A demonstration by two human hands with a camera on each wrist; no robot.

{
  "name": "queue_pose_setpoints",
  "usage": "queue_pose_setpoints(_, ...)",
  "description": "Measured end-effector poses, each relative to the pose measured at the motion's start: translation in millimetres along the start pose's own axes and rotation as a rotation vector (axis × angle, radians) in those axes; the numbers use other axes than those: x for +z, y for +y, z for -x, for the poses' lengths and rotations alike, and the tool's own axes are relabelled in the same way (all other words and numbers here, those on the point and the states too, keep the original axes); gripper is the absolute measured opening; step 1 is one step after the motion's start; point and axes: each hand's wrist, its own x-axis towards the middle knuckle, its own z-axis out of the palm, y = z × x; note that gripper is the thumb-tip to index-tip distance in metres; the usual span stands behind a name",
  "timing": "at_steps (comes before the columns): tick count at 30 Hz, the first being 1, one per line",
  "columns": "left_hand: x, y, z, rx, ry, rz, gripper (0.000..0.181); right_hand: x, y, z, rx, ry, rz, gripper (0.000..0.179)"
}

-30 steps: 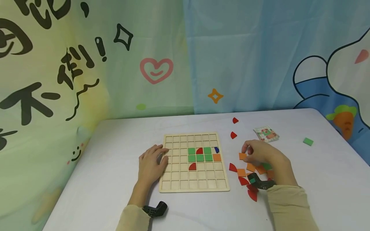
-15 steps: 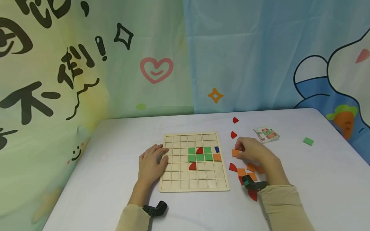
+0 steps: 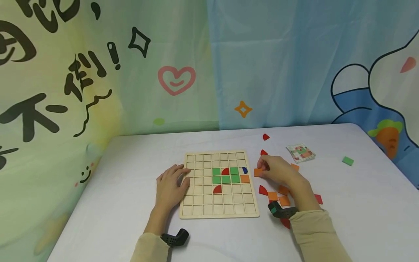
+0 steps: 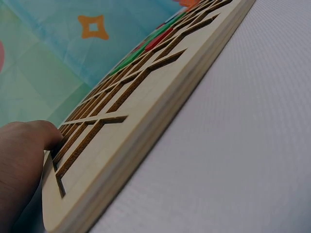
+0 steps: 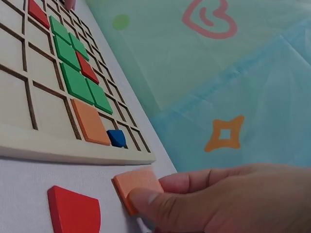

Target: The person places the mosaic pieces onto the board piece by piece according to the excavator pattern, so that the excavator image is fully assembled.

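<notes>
A wooden grid board (image 3: 198, 210) lies on the table, its cells holding green square tiles (image 3: 235, 178), red quarter-circle tiles (image 3: 217, 189), one orange tile (image 3: 244, 178) and a small blue piece (image 3: 244, 170). My left hand (image 3: 171, 186) rests at the board's left edge, fingers loosely spread; in the left wrist view its thumb (image 4: 46, 133) touches the rim. Just off the board's right edge, my right hand (image 3: 277, 169) pinches an orange square tile (image 5: 133, 183) between thumb and fingers. The tile appears slightly tilted in the right wrist view.
Loose orange tiles (image 3: 284, 201) and red tiles (image 3: 263, 190) are scattered around and under the right forearm. Two red pieces (image 3: 266, 137) lie farther back. A printed card stack (image 3: 300, 152) and a green tile (image 3: 348, 161) are to the right. A printed curtain (image 3: 262, 65) hangs behind.
My right hand has moved left toward the board, carrying the orange tile. Behind it an orange tile and a red tile have come into view. The left hand stays in place.
</notes>
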Motion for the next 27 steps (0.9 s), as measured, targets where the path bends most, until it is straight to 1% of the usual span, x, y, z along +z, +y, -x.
queue_pose_setpoints(7, 0.9, -0.2, -0.2, 0.007, 0.003, -0.003, 0.028, -7, -1, 2.3, -0.066, 0.063, -0.005, 0.014)
queue_pose_setpoints(11, 0.5, -0.6, -0.3, 0.006, 0.005, 0.001, 0.027, -8, -9, 1.6, -0.114, 0.071, -0.013, 0.012)
queue_pose_setpoints(14, -0.2, -0.8, -0.3, 0.004, 0.003, 0.002, 0.027, -3, -19, -0.9, -0.147, 0.055, -0.035, 0.011)
queue_pose_setpoints(21, -0.7, -0.7, -0.2, 0.002, -0.001, 0.007, 0.028, 18, -42, -3.7, -0.200, -0.002, -0.092, 0.009)
queue_pose_setpoints(27, -0.5, -0.1, -0.5, 0.003, 0.002, 0.015, 0.027, 34, -57, -3.4, -0.284, -0.061, -0.120, 0.008)
